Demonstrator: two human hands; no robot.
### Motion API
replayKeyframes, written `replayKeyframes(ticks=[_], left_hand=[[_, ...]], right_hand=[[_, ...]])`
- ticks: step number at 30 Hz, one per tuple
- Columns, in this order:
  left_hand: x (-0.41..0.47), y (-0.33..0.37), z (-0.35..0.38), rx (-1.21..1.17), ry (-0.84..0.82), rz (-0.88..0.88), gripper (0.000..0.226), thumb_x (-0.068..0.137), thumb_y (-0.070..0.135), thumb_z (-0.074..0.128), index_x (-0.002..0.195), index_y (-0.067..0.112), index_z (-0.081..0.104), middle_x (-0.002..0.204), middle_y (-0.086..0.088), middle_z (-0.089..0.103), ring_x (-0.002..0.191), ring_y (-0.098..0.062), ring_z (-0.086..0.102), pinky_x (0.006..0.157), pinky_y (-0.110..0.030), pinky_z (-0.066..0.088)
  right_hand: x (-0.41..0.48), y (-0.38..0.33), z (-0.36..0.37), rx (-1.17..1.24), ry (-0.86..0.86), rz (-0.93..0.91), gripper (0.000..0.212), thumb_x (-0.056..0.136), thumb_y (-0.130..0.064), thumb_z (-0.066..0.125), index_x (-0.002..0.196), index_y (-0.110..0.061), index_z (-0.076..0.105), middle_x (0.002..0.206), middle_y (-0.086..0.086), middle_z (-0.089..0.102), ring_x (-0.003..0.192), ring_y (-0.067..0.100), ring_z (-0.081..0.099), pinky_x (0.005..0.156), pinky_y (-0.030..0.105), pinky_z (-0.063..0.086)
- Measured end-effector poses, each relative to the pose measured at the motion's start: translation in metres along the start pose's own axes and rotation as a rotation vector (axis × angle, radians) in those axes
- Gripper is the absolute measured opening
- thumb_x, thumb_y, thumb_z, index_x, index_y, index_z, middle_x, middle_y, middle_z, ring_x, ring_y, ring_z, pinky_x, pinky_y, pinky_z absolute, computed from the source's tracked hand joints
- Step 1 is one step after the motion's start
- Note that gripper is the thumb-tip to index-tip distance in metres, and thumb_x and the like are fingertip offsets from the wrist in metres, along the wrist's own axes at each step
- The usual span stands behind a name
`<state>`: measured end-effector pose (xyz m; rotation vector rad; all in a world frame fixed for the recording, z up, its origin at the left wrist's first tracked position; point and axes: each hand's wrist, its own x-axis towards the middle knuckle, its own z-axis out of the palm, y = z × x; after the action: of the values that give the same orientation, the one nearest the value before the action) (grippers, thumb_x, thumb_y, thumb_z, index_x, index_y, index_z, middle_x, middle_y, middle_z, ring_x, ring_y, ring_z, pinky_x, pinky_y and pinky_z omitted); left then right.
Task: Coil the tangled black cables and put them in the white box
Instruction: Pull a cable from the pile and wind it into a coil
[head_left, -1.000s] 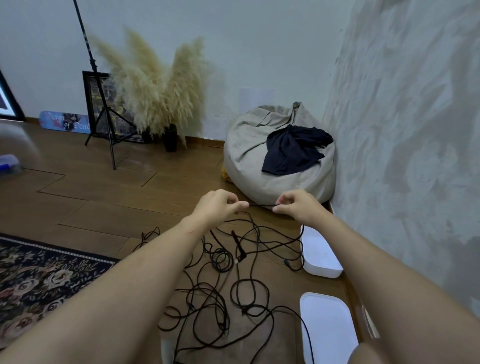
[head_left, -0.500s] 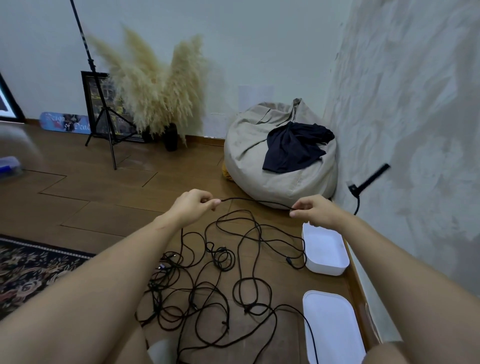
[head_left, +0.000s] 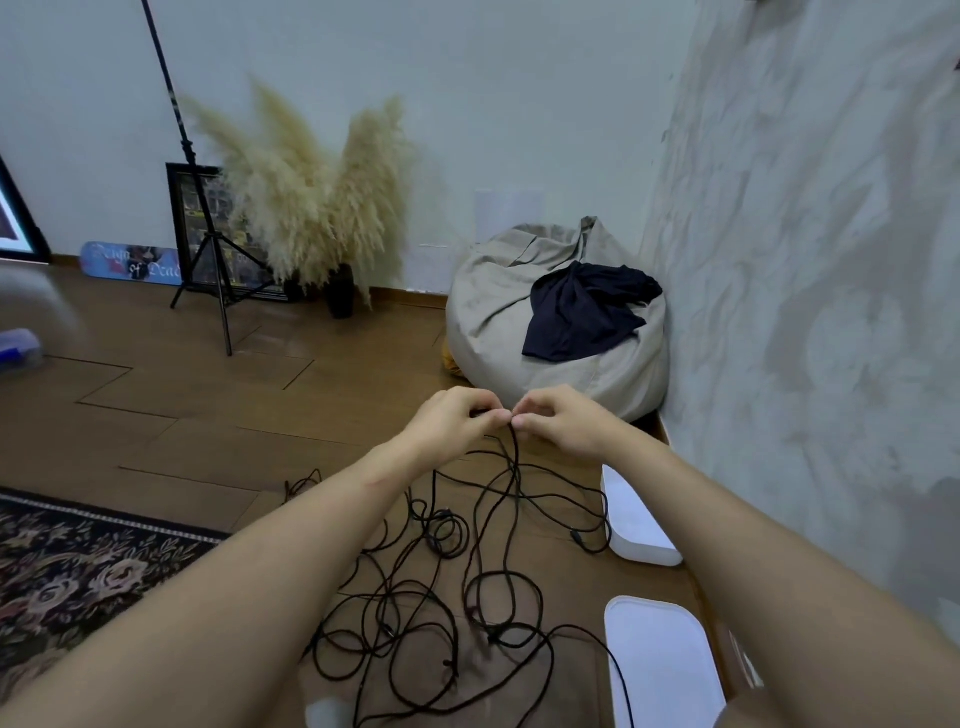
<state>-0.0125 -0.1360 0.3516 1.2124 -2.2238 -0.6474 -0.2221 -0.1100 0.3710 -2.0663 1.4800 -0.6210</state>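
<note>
Most of the black cables (head_left: 415, 597) lie loose and tangled over the floor (head_left: 208, 415), spread between the person's forearms, and none of it looks coiled yet. Off to the right, by the wall, sits the white box (head_left: 644, 530), with the edge of the tangle just beside it. I can't see properly into it from here. Nearer lies what looks like its lid (head_left: 660, 665).

Both hands are held up over the far side of the heap. The left hand (head_left: 452, 423) and right hand (head_left: 563, 423) meet, fingers (head_left: 501, 414) curled and pinched on one strand (head_left: 514, 457), which hangs from them down into the tangle.

I'd judge this to be the start of a first loop, early in the job. Next, one hand needs to keep that loop while the other slides out along the strand for slack. The strand crosses several others below, so it will likely snag unless it is teased free.
</note>
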Motion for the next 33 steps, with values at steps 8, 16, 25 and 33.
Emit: replayKeyframes(ticks=[8, 16, 25, 33], left_hand=[[-0.004, 0.015, -0.011, -0.108, 0.056, 0.054, 0.023, 0.101, 0.043, 0.061, 0.086, 0.032, 0.075, 0.078, 0.012, 0.069, 0.074, -0.002, 0.057, 0.070, -0.029, 0.045], [-0.011, -0.002, -0.021, 0.009, 0.074, -0.021, 0.028, 0.103, 0.046, 0.056, 0.085, 0.028, 0.069, 0.068, 0.011, 0.056, 0.065, -0.007, 0.050, 0.062, -0.030, 0.040], [-0.005, 0.008, -0.015, 0.057, 0.064, 0.054, 0.022, 0.102, 0.046, 0.057, 0.089, 0.034, 0.070, 0.078, 0.010, 0.066, 0.074, -0.007, 0.058, 0.065, -0.031, 0.044], [-0.006, -0.006, -0.025, 0.089, 0.135, 0.007, 0.019, 0.103, 0.043, 0.056, 0.093, 0.037, 0.070, 0.085, 0.009, 0.069, 0.078, -0.009, 0.061, 0.068, -0.031, 0.049]], right_hand=[[-0.009, -0.009, 0.002, 0.093, -0.099, 0.005, 0.011, 0.098, -0.027, 0.067, 0.107, -0.021, 0.067, 0.093, -0.012, 0.067, 0.087, 0.000, 0.062, 0.079, 0.021, 0.047], [-0.028, -0.008, -0.021, -0.341, 0.138, 0.007, 0.032, 0.106, -0.031, 0.048, 0.075, -0.032, 0.050, 0.077, -0.004, 0.071, 0.077, 0.012, 0.063, 0.080, 0.038, 0.049], [-0.016, -0.013, -0.015, -0.191, 0.122, -0.069, 0.021, 0.103, -0.034, 0.056, 0.114, -0.026, 0.072, 0.096, -0.010, 0.070, 0.090, 0.010, 0.062, 0.079, 0.032, 0.047], [-0.027, 0.007, -0.036, -0.140, 0.126, 0.068, 0.023, 0.102, -0.039, 0.057, 0.122, -0.029, 0.066, 0.088, -0.009, 0.063, 0.088, 0.012, 0.060, 0.074, 0.030, 0.043]])
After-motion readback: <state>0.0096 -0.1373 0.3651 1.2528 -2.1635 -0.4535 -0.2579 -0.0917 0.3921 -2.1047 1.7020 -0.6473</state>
